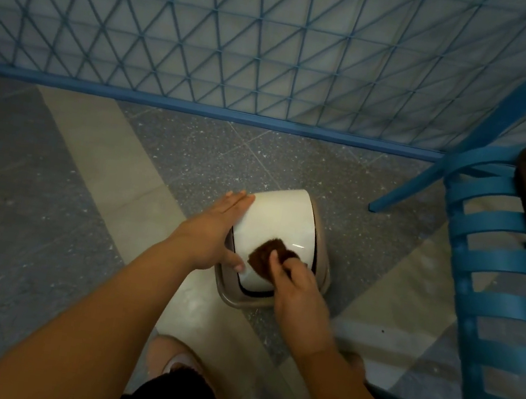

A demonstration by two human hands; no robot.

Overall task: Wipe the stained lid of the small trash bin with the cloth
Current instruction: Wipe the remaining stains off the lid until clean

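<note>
Lid [277, 221], cream, domed, sits on the small beige trash bin [320, 276] on the speckled floor [193, 155], no readable label or writing on it. Left hand [213, 229] lies flat along lid's left edge, fingers straight, thumb on the near rim. Right hand [297, 292] pinches the brown cloth [265, 255] w/ curled fingers, pressing it onto lid's near part. Blue chair [495, 266] just to the right.

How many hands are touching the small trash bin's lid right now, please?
2. The left hand lies flat along the left edge of the cream, rounded plastic lid; the right hand presses a brown fuzzy cloth onto its near part.
</note>
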